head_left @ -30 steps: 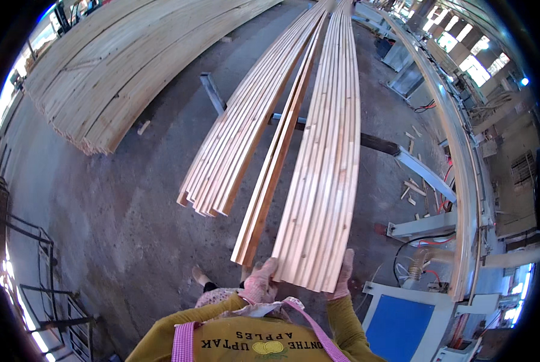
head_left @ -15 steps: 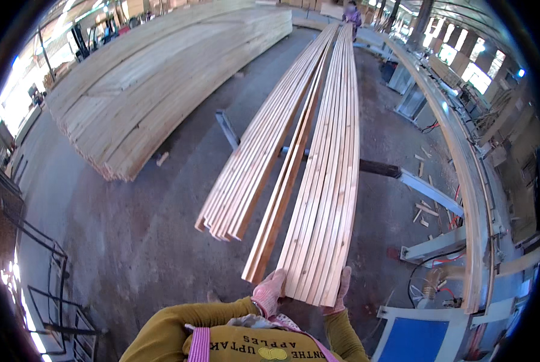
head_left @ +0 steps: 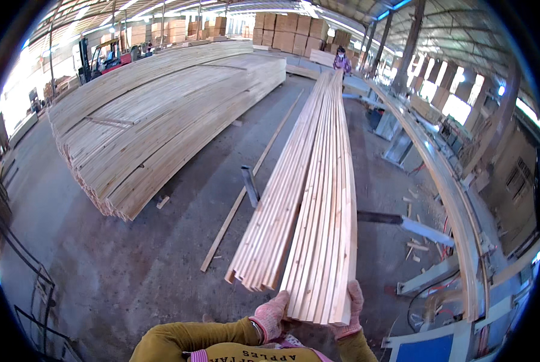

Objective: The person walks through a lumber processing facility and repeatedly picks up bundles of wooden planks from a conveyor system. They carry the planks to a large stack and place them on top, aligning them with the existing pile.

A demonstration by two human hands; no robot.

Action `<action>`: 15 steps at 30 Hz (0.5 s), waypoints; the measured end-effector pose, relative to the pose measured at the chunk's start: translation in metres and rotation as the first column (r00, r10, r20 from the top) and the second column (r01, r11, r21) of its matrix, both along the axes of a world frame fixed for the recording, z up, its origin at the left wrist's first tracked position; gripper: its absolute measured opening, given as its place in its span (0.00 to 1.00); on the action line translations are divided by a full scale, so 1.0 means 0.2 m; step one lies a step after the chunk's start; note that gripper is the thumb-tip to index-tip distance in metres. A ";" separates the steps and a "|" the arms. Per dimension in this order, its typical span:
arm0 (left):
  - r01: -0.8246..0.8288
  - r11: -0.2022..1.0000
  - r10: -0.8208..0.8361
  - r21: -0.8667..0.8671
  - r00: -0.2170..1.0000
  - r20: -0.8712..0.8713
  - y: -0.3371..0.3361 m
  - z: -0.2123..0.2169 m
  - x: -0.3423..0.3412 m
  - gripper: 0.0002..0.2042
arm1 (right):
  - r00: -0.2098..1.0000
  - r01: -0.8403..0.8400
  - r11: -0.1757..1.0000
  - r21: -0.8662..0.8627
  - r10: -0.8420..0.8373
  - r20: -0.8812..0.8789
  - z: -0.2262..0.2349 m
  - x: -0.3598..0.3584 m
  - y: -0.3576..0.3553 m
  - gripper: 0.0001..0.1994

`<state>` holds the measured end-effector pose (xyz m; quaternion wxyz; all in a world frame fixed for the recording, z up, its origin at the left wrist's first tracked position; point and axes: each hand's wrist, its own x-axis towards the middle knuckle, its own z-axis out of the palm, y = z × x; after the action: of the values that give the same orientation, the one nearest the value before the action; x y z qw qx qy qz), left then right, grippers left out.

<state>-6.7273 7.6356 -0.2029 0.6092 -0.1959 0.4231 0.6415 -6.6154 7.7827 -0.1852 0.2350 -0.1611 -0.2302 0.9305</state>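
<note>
My left hand [head_left: 271, 315], in a pink work glove, grips the left edge of a flat row of long pale wooden strips [head_left: 321, 265] at its near end. On the opposite edge, my right hand [head_left: 352, 311], gloved too, is closed, its fingers partly hidden under the wood. Both hands clamp the row from its sides. Right beside it on the left lies a second row of strips [head_left: 276, 229], its near ends uneven and untouched by my hands. The two rows run away from me and meet at the far end, where a person [head_left: 341, 62] stands.
A big stack of boards [head_left: 161, 145] lies at left. One thin strip [head_left: 246, 190] lies on the floor beside a metal support post [head_left: 250, 186]. A support arm [head_left: 426, 231] sticks out right, near a long machine rail [head_left: 445, 175] and wood scraps. A forklift [head_left: 104, 60] stands far left.
The view has tilted up. The loose strips between the rows no longer show there, and the rows now lie close together. A single strip now shows on the floor at left.
</note>
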 end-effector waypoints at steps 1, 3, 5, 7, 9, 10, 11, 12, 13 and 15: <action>0.037 0.998 -0.038 0.041 0.999 0.038 -0.04 -0.02 -0.07 0.23 | 0.999 0.047 0.997 0.056 -0.047 0.000 0.03 -0.06 -0.05 0.38; 0.123 0.990 -0.122 0.063 0.992 -0.024 -0.14 0.14 -0.25 0.21 | 0.989 0.126 0.957 0.262 -0.143 0.046 0.20 -0.21 -0.17 0.38; 0.154 0.984 -0.156 0.092 0.988 0.015 -0.21 0.23 -0.45 0.20 | 0.994 0.087 0.946 0.311 -0.103 0.036 0.31 -0.40 -0.23 0.38; 0.159 0.961 -0.153 0.228 0.987 -0.041 -0.32 0.26 -0.63 0.20 | 0.994 0.105 0.937 0.334 -0.106 -0.016 0.37 -0.62 -0.31 0.37; 0.113 0.974 -0.107 0.197 0.993 -0.044 -0.39 0.29 -0.87 0.21 | 0.997 0.043 0.943 0.331 -0.019 -0.076 0.46 -0.88 -0.41 0.36; 0.108 0.981 -0.094 0.158 0.991 -0.094 -0.44 0.37 -0.99 0.21 | 0.995 0.017 0.937 0.348 0.019 -0.099 0.48 -0.99 -0.43 0.35; 0.088 0.968 -0.045 0.236 0.983 -0.180 -0.49 0.36 -1.11 0.20 | 0.995 0.074 0.915 0.397 -0.040 -0.093 0.52 -1.13 -0.48 0.34; 0.078 0.947 0.005 0.313 0.967 -0.257 -0.55 0.39 -1.21 0.19 | 0.995 0.075 0.905 0.419 -0.039 -0.093 0.51 -1.25 -0.52 0.34; 0.032 0.952 0.036 0.305 0.976 -0.216 -0.61 0.45 -1.33 0.19 | 0.995 0.073 0.894 0.441 -0.036 -0.093 0.49 -1.36 -0.53 0.34; -0.015 0.948 0.110 0.318 0.953 -0.282 -0.71 0.44 -1.55 0.20 | 0.996 0.028 0.906 0.423 0.009 -0.086 0.51 -1.63 -0.64 0.32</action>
<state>-7.0379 7.4934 -0.1146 0.5412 -0.0122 0.3962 0.7416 -6.9405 7.6542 -0.0833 0.2787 -0.0670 -0.4157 0.8632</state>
